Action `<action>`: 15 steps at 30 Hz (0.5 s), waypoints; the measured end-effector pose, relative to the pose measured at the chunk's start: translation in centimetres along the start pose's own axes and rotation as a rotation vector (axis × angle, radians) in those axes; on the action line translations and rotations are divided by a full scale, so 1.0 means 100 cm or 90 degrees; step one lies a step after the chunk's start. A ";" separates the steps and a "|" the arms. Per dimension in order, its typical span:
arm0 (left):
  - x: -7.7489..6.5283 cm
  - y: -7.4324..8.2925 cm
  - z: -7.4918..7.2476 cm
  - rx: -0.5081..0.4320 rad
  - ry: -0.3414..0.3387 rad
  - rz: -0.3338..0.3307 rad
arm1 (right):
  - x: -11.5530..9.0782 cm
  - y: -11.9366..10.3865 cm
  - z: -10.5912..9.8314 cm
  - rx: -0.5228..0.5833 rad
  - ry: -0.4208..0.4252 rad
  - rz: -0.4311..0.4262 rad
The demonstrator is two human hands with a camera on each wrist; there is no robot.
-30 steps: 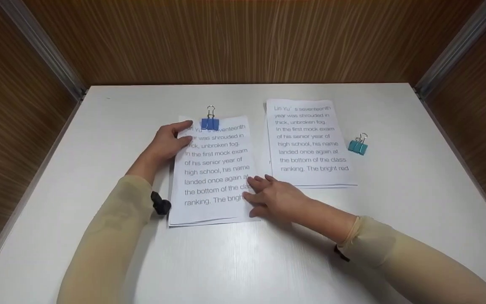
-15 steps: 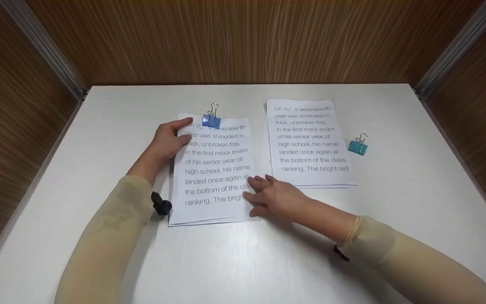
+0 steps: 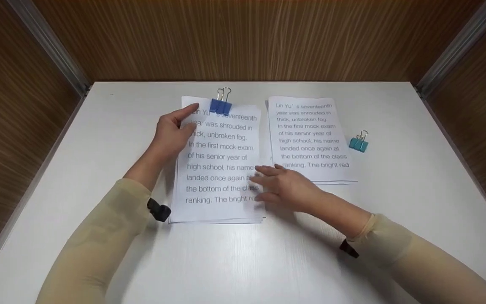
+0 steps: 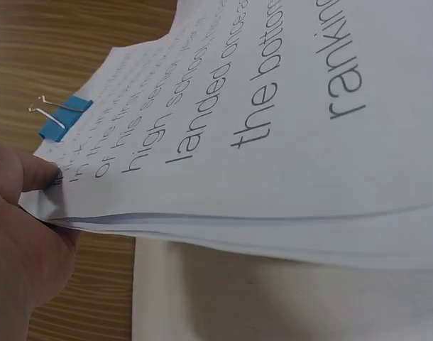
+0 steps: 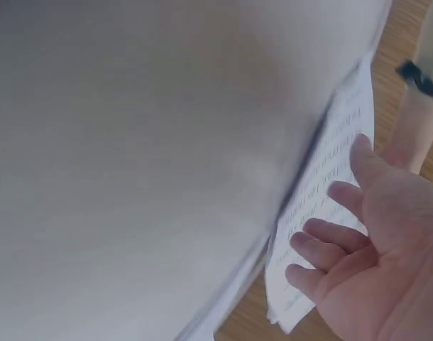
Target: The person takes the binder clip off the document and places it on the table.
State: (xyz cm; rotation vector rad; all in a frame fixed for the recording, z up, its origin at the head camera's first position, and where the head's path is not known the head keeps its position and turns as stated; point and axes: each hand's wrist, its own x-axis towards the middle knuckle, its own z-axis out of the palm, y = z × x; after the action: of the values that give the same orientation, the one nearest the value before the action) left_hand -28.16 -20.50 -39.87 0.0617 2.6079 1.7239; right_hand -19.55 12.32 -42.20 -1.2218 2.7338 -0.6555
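Printed sheets in a left stack (image 3: 220,172) carry a blue binder clip (image 3: 221,106) on their top edge, its wire handles upright. My left hand (image 3: 171,131) pinches the stack's upper left edge. In the left wrist view, the thumb lies over the clipped sheets (image 4: 195,185) near the blue clip (image 4: 64,119), and that side is raised with the layers slightly parted. Beside the stack's lower right edge, my right hand (image 3: 291,188) holds nothing, its fingers spread and overlapping the paper. The right wrist view shows this right hand (image 5: 376,245) with loosely bent fingers.
A second stack of printed sheets (image 3: 310,135) lies to the right, without a clip. Farther right, a teal binder clip (image 3: 358,144) rests on the white table (image 3: 226,261). Wood-grain panels (image 3: 243,40) enclose the back and sides.
The left hand has raised the clipped stack's top and moved it away from me. The blue clip has risen with it. My right hand has drawn slightly back from the edge.
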 end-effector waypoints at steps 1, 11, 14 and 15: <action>-0.004 0.003 0.001 -0.002 -0.003 0.017 | -0.001 0.002 -0.005 0.005 0.021 0.007; -0.036 0.029 0.013 -0.067 -0.042 0.112 | 0.001 0.025 -0.073 0.072 0.263 0.090; -0.043 0.034 0.018 -0.081 -0.054 0.134 | 0.004 0.027 -0.091 0.125 0.279 0.148; -0.045 0.036 0.019 -0.087 -0.059 0.137 | 0.006 0.028 -0.096 0.147 0.279 0.165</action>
State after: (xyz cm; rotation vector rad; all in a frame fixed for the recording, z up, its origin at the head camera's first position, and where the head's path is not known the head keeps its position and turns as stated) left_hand -23.54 -17.50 -37.38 0.4243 2.4895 1.9078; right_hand -24.18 16.88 -34.56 -0.7238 2.9604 -1.2878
